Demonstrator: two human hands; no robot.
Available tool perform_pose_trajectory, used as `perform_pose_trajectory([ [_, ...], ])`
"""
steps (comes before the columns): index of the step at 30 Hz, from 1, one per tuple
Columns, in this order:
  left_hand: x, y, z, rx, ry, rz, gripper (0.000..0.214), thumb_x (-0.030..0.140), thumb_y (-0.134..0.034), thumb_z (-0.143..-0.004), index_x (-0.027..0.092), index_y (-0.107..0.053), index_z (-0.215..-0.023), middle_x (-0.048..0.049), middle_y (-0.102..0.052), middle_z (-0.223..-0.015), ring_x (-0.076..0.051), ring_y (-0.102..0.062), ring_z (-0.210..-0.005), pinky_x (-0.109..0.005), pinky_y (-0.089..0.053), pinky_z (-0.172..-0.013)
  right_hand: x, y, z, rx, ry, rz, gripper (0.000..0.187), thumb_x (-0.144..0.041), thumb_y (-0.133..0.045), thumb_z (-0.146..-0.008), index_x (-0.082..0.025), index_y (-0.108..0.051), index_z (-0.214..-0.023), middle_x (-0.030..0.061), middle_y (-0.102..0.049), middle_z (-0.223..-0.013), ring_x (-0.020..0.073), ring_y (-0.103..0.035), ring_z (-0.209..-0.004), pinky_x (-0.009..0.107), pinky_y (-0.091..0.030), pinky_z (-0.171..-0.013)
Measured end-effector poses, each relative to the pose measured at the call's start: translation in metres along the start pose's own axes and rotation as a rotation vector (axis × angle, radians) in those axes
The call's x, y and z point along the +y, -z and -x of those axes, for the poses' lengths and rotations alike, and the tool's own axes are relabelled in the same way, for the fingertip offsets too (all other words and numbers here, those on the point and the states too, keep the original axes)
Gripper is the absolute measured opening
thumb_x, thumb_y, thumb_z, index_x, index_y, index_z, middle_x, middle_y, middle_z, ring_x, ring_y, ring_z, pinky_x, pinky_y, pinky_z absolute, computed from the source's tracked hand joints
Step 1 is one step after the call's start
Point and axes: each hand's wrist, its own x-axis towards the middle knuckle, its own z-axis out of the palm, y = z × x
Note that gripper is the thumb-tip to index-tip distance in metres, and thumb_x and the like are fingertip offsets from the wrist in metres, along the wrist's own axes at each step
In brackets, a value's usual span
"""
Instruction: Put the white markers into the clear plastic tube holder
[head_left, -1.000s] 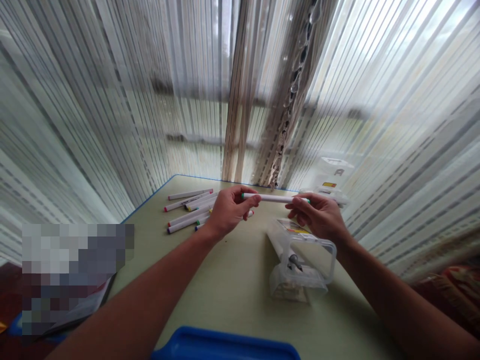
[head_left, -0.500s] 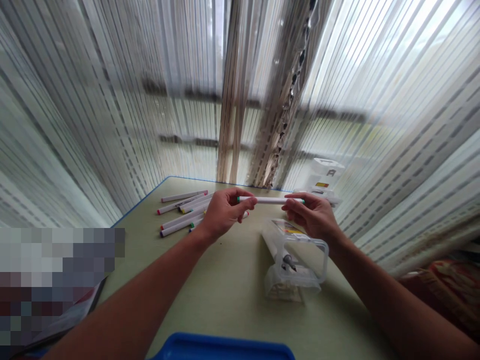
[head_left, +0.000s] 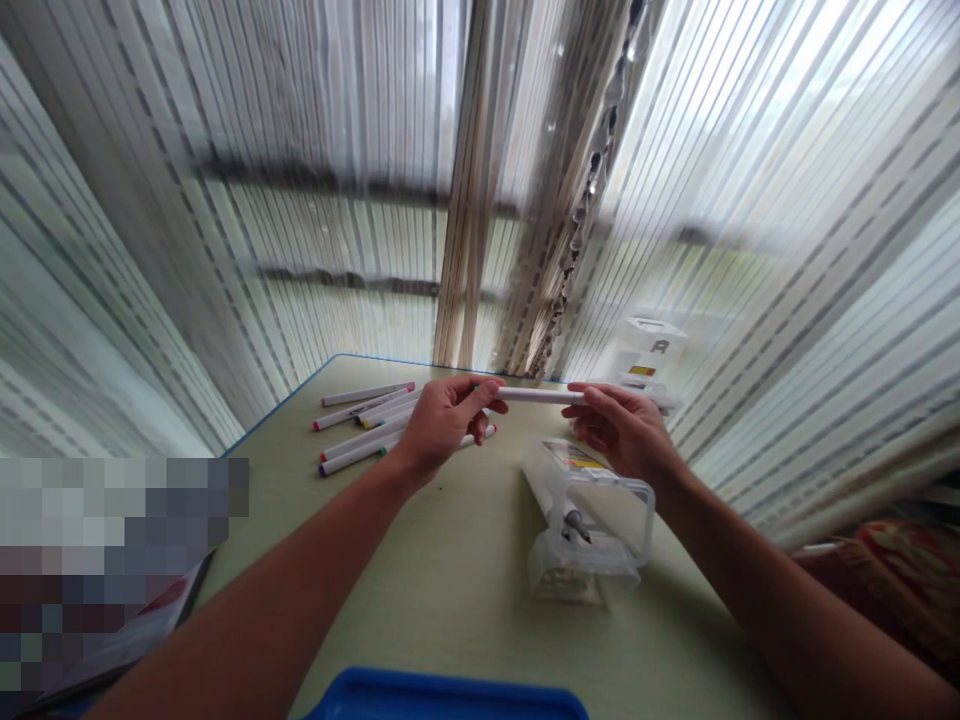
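Between my two hands a white marker pen (head_left: pixel 541 396) is held level above the table. My left hand (head_left: pixel 452 415) pinches its left end between thumb and fingers, covering nearly all of the green tip there. At the other end, my right hand (head_left: pixel 622 425) grips the marker the same way and hides that tip. Several more white markers (head_left: pixel 367 445) with coloured ends lie in a loose pile to the left, partly behind my left hand. Below my right hand, a clear plastic case (head_left: pixel 592 520) lies open on its side with a grey-tipped pen (head_left: pixel 576 524) inside.
The pale green table (head_left: pixel 420 590) has a blue edge. A second clear plastic container (head_left: pixel 651 350) stands at the back right. A blue tray (head_left: pixel 457 692) is at the front edge. Sheer striped curtains (head_left: pixel 360 240) hang behind, and patterned fabric (head_left: pixel 900 590) lies at the right.
Both hands have slid further over the marker's ends, so the green tips are now mostly covered. The marker's left side has risen slightly. The case and the pile stay put.
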Motion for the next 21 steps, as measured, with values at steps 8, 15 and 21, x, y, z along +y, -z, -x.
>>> perform_pose_trajectory([
  [8, 0.0000, 0.0018, -0.0012, -0.014, 0.035, 0.073, 0.030, 0.032, -0.067, -0.085, 0.007, -0.069, -0.101, -0.0086, -0.071, -0.076, -0.007, -0.051, -0.043, -0.023, -0.044, -0.043, -0.0021, 0.0013, 0.0003, 0.000, -0.023, -0.024, 0.027, -0.038, -0.076, -0.076, -0.018, -0.077, -0.093, 0.0071, -0.076, -0.072, 0.0118, -0.061, -0.048, 0.021, -0.035, -0.039],
  [15, 0.0025, 0.0017, -0.0001, -0.013, 0.053, 0.129, 0.028, 0.030, -0.062, -0.087, 0.006, -0.068, -0.101, -0.0101, -0.071, -0.075, -0.010, -0.052, -0.043, -0.025, -0.045, -0.043, -0.0023, 0.0020, -0.0002, -0.004, -0.034, -0.060, 0.029, -0.038, -0.072, -0.078, -0.017, -0.076, -0.097, 0.0082, -0.077, -0.075, 0.0130, -0.062, -0.048, 0.021, -0.032, -0.039],
  [21, 0.0025, 0.0021, -0.0002, -0.015, 0.058, 0.136, 0.027, 0.029, -0.062, -0.087, 0.006, -0.068, -0.100, -0.0104, -0.071, -0.076, -0.010, -0.053, -0.044, -0.025, -0.045, -0.043, -0.0017, 0.0022, -0.0007, -0.004, -0.040, -0.077, 0.030, -0.039, -0.073, -0.077, -0.016, -0.076, -0.096, 0.0088, -0.077, -0.075, 0.0136, -0.063, -0.049, 0.022, -0.035, -0.040],
])
